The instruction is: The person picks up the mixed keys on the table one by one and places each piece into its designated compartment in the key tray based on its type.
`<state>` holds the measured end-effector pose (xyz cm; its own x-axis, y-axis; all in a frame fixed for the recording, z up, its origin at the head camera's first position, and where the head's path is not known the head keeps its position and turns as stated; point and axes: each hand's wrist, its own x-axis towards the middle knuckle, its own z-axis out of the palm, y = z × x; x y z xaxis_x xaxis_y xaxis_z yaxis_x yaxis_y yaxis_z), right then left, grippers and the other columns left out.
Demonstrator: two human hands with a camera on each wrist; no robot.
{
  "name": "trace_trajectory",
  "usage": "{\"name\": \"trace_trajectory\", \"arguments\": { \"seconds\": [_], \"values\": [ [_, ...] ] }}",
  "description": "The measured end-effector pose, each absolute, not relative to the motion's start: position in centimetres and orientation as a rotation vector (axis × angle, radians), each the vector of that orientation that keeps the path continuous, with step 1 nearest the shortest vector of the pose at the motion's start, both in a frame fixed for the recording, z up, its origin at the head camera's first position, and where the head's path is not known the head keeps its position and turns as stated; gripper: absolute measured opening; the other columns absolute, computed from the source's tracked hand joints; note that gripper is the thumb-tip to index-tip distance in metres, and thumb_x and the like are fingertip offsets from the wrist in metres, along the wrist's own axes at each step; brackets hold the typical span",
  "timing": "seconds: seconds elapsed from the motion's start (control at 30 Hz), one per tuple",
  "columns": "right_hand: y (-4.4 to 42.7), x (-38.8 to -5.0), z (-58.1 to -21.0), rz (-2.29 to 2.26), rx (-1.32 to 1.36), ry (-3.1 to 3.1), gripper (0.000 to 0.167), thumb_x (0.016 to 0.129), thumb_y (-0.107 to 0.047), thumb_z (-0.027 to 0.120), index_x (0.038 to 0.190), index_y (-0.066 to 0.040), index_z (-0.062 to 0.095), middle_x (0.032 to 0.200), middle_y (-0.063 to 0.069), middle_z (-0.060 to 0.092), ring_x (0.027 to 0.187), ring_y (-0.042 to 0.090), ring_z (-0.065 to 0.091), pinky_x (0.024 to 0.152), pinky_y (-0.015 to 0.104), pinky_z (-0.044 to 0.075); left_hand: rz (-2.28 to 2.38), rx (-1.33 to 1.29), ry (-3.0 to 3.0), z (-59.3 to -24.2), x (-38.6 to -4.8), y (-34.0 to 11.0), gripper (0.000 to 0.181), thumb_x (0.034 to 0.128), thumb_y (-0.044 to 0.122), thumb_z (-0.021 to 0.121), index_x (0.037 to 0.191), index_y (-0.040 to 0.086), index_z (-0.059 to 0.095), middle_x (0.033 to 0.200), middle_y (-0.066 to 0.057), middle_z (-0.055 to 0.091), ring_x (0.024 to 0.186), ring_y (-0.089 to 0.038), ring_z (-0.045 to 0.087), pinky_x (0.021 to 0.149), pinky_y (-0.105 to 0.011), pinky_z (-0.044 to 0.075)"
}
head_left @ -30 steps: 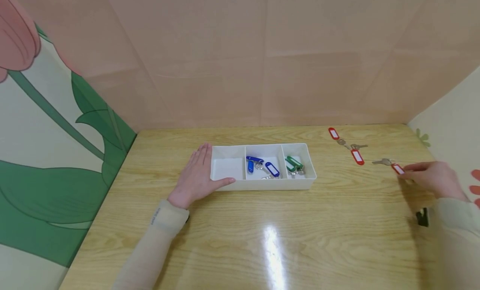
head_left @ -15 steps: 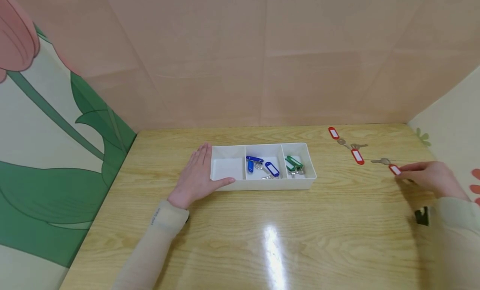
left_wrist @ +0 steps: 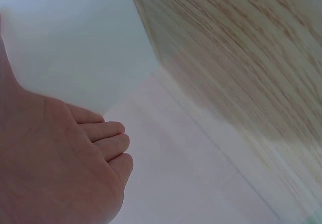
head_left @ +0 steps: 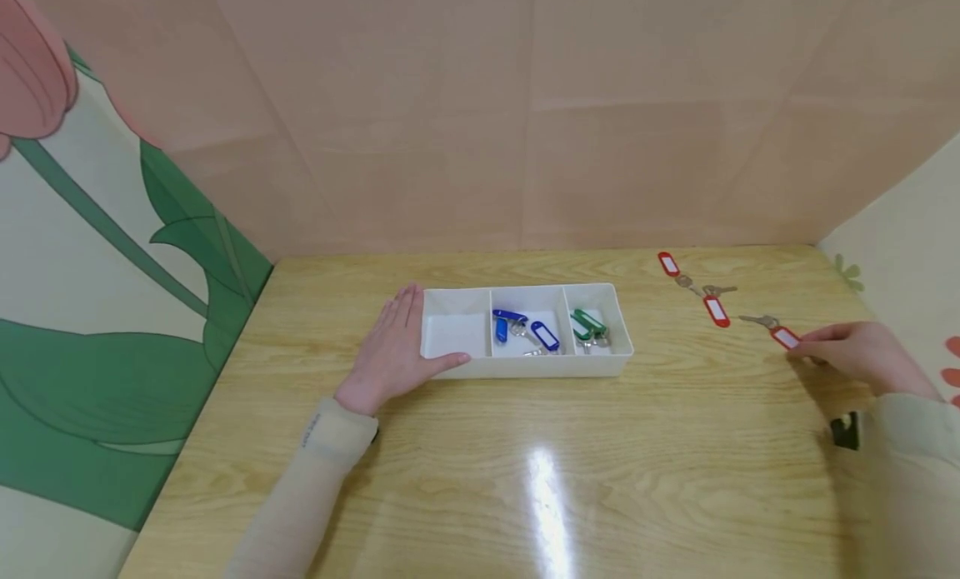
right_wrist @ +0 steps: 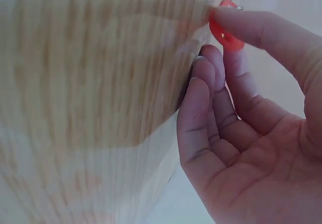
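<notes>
Your right hand (head_left: 862,354) is pinching a red tag (head_left: 785,337) between thumb and fingertip, well apart from the white tray (head_left: 540,367) at its 3 o'clock; the attached key (head_left: 765,321) is pointing towards 10 o'clock, and whether it is touching the wood you cannot tell. Your left hand (head_left: 386,354) is resting straight-fingered along the tray's 9 o'clock end, thumb lying over the near rim, clasping nothing.

You are risking a snag: the key's tip is sitting just beside the nearer loose tag (head_left: 716,311), so a low sweep towards 10 o'clock could be dragging that along, and the farther loose tag (head_left: 669,264) with it. You are gripping only the tag's end, so the key could be swinging and twisting it loose. Too much push from your left hand could be sliding the tray towards 3 o'clock.

For edges, the backdrop (head_left: 525,187) is closing the table (head_left: 637,471) off at 12 o'clock and the side wall (head_left: 911,254) is rising near your right hand at 2. Open wood is stretching towards 8 and 9 o'clock from that hand, below the loose tags.
</notes>
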<state>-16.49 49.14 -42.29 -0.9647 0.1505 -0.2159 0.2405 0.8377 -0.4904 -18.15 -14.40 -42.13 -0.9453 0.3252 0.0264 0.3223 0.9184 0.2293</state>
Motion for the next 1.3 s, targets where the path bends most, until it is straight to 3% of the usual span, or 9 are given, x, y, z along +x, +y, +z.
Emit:
{"name": "trace_trajectory", "arguments": {
  "seconds": [0.53,0.83,1.13,1.23,1.3],
  "values": [
    [49.5,-16.8,-43.1,-0.869,0.351,2.915,0.063,0.095,-0.052,0.068,0.114,0.008,0.073,0.084,0.007,0.074,0.069,0.007,0.054,0.055,0.028,0.042,0.363,0.527,3.067,-42.0,-18.3,-14.4,0.133,0.0783,0.095,0.036,0.161,-0.003,0.003,0.168,-0.02,0.005,0.154,-0.027,0.001,0.124,-0.039,0.003],
    [48.7,-16.2,-42.7,-1.009,0.398,2.937,0.06,0.101,-0.044,0.062,0.124,0.011,0.067,0.084,0.012,0.076,0.067,0.001,0.063,0.055,0.022,0.048,0.359,0.541,3.07,-42.0,-18.1,-14.4,0.132,0.0792,0.094,0.036,0.161,-0.004,0.003,0.168,-0.021,0.005,0.154,-0.029,0.002,0.124,-0.039,0.004],
    [47.9,-16.3,-41.8,-1.185,0.446,2.966,0.044,0.098,-0.042,0.067,0.118,-0.004,0.076,0.075,-0.018,0.072,0.067,-0.01,0.062,0.056,0.011,0.047,0.359,0.551,3.07,-42.0,-18.2,-14.4,0.131,0.0798,0.094,0.037,0.16,-0.004,0.003,0.168,-0.019,0.003,0.154,-0.028,0.0,0.123,-0.038,0.002],
    [47.6,-16.4,-41.8,-1.267,0.451,2.979,0.023,0.098,-0.039,0.069,0.106,-0.022,0.081,0.074,-0.027,0.069,0.068,-0.015,0.059,0.058,0.009,0.045,0.363,0.55,3.073,-42.0,-18.2,-14.4,0.131,0.0798,0.094,0.037,0.161,-0.004,0.003,0.168,-0.019,0.002,0.154,-0.028,0.0,0.123,-0.038,0.002],
    [47.5,-16.4,-41.7,-1.313,0.441,2.985,0.015,0.097,-0.037,0.07,0.103,-0.028,0.081,0.074,-0.028,0.068,0.069,-0.017,0.059,0.058,0.007,0.044,0.367,0.546,3.071,-42.0,-18.2,-14.4,0.131,0.0796,0.094,0.037,0.161,-0.003,0.003,0.168,-0.019,0.002,0.154,-0.028,0.0,0.123,-0.038,0.002]
  ]
}}
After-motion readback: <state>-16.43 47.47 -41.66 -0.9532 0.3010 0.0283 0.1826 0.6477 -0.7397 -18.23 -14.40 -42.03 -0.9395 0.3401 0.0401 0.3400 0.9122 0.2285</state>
